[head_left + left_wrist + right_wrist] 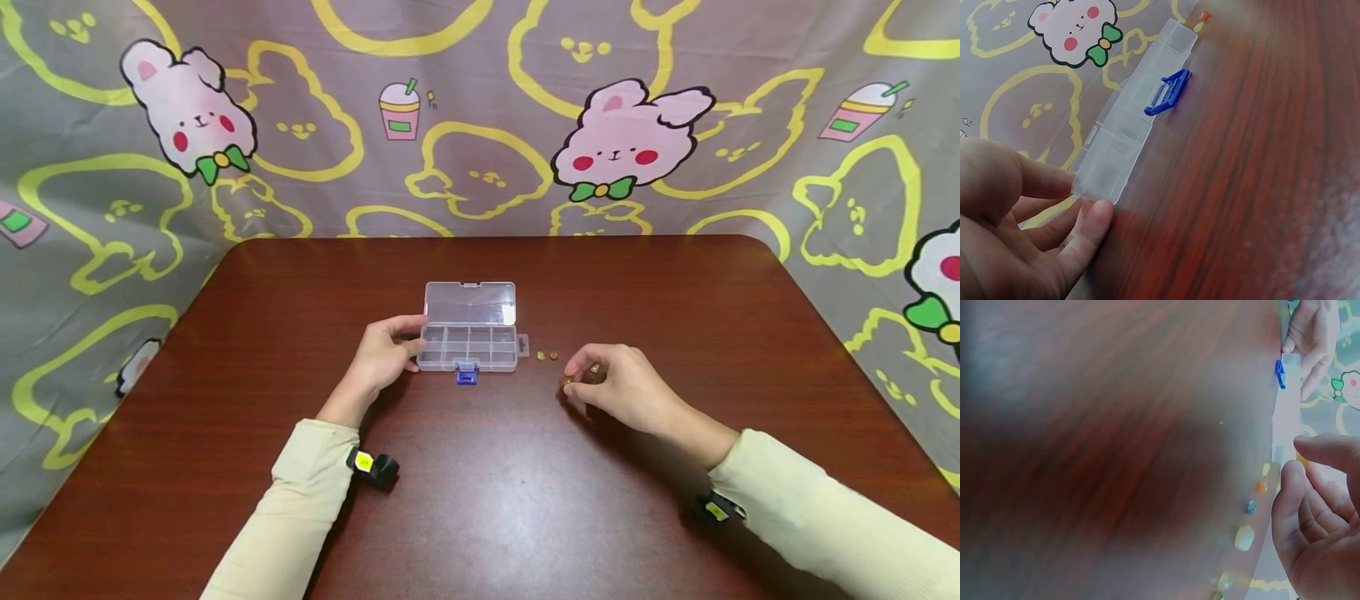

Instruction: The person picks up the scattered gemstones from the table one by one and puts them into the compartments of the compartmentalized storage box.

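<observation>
The left hand (379, 354) grips the clear box (497, 365) by its left end

Head view: soft light left a pale glare on the table (502, 500) and a dark shadow beneath my right forearm (832, 504). Right wrist view: the same surface blurred heavily, while my fingers (1289, 495) appeared sharper.

2 sleeved arms (307, 492), outstretched; left hand (384, 354), thumb opposing fingers; right hand (630, 383), thumb and forefinger pinching.
</observation>
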A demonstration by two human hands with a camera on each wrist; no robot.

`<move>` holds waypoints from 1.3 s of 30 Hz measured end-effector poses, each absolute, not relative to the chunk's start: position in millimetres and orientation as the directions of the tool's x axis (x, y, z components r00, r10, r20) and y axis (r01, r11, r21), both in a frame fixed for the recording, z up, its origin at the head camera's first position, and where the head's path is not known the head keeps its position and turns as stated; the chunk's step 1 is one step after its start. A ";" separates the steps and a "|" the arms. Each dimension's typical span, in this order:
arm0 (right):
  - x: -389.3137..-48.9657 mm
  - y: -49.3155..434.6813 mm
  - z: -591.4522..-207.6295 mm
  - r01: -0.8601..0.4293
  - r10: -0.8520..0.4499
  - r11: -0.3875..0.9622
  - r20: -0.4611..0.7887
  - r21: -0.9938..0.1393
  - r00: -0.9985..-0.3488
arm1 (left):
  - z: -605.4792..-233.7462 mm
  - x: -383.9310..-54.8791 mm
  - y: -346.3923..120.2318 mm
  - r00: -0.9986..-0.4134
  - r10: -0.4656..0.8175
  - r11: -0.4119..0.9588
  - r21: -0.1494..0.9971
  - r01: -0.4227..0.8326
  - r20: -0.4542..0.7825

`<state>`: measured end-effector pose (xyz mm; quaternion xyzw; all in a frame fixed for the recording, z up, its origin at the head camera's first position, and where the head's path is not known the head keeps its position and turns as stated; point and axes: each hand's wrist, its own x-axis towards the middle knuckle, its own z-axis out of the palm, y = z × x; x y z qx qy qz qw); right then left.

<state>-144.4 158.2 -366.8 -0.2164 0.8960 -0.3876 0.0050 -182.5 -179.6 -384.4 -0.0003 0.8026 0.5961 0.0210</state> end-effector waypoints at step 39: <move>-189.6 91.6 -359.4 -0.431 -0.425 0.538 0.209 -0.724 -0.881 | -383.2 -181.4 -177.7 -0.999 0.004 0.286 0.957 -0.044 -0.047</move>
